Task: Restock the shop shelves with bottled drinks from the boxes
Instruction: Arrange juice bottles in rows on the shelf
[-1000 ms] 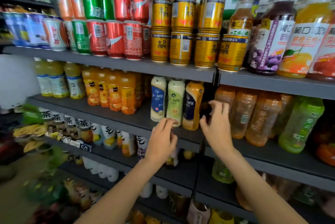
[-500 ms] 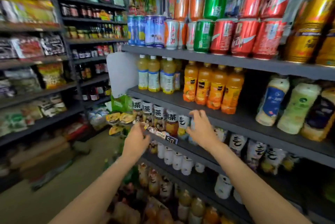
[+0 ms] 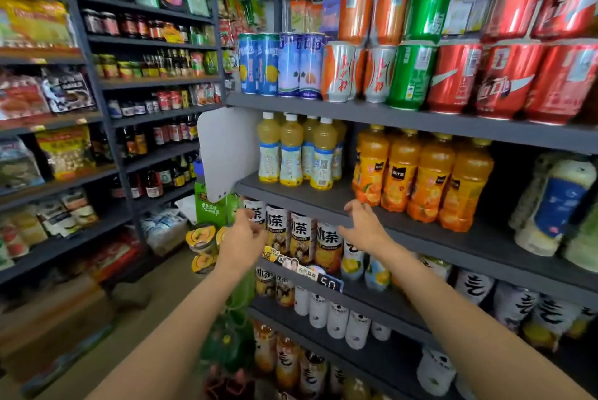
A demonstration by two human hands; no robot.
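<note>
both hands empty, fingers loosely curled — left hand (image 3: 242, 239) before the tea bottles (image 3: 302, 238), right hand (image 3: 364, 226) at the front edge of the shelf (image 3: 420, 238) under the orange juice bottles (image 3: 420, 179).

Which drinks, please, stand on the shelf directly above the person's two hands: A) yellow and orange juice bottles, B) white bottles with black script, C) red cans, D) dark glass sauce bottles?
A: the pale yellow juice bottles with white caps and the orange juice bottles stand on the dark grey metal shelf just above the left hand and right hand.
</note>
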